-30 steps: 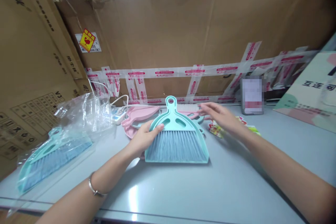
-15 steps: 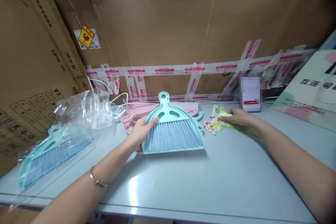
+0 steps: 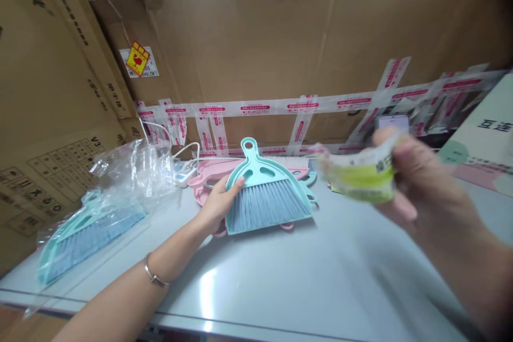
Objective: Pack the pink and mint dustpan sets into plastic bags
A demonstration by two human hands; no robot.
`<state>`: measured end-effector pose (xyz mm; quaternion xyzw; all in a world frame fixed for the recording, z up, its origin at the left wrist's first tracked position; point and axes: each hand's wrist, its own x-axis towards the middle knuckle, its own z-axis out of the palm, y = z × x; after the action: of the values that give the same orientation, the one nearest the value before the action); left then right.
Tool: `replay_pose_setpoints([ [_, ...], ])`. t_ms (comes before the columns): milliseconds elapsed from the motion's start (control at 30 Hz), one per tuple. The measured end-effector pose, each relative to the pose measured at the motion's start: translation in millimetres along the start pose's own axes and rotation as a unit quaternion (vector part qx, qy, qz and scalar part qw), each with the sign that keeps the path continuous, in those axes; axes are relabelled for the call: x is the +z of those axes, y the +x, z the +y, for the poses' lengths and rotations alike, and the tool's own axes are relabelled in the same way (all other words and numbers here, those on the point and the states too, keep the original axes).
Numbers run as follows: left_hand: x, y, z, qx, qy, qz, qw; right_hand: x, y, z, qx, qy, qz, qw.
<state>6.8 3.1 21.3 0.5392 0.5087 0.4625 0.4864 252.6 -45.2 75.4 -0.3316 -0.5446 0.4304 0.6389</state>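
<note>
Item: teal dustpan-and-brush set | Location: flat on grey table, over pink sets | Left hand: clasped on its left rim | Right hand: paper label pinched, held aloft | Handling: judged light, rigid plastic, soft bristles; best taken by rim or looped handle.

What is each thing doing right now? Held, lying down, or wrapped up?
Teal dustpan set: unwrapped, flat on the table, gripped by the left hand.
Paper card: held in the air by the right hand, blurred.
Bagged teal set: wrapped in clear plastic, lying flat.
Pink dustpan: unwrapped, lying flat.
</note>
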Motion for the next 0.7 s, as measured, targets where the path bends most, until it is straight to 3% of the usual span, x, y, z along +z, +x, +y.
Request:
replay_pose_setpoints([
  [100, 3.4, -0.5, 0.7, -0.006, -0.043, -0.001, 0.999, 30.6, -17.6, 15.3, 0.129, 0.032, -0.123, 0.983],
  [167, 5.2, -1.6, 2.0, -0.013, -0.061, 0.002, 0.998, 42.5, -19.7, 31.1, 0.173, 0.007, -0.146, 0.974],
  [367, 6.1, -6.4, 4.9, -0.032, -0.089, -0.021, 0.995, 45.9, -12.4, 65.5, 0.181, -0.058, -0.033, 0.981],
  [500, 6.9, -9.3, 4.1, -0.001, -0.043, -0.053, 0.998, 42.4, -12.6, 74.8, 0.168, -0.082, -0.023, 0.982],
  [567, 6.0, -10.1, 5.4, 0.019, -0.021, -0.038, 0.999, 41.2, -13.2, 73.6, 0.157, -0.081, -0.031, 0.984],
  [633, 2.9, -9.8, 9.7, 0.033, -0.023, -0.013, 0.999, 40.4, -13.7, 69.2, 0.115, -0.071, -0.013, 0.991],
  [700, -1.7, -8.6, 16.0, 0.057, -0.063, 0.009, 0.996, 40.7, -14.3, 64.8, 0.044, -0.047, 0.048, 0.997],
])
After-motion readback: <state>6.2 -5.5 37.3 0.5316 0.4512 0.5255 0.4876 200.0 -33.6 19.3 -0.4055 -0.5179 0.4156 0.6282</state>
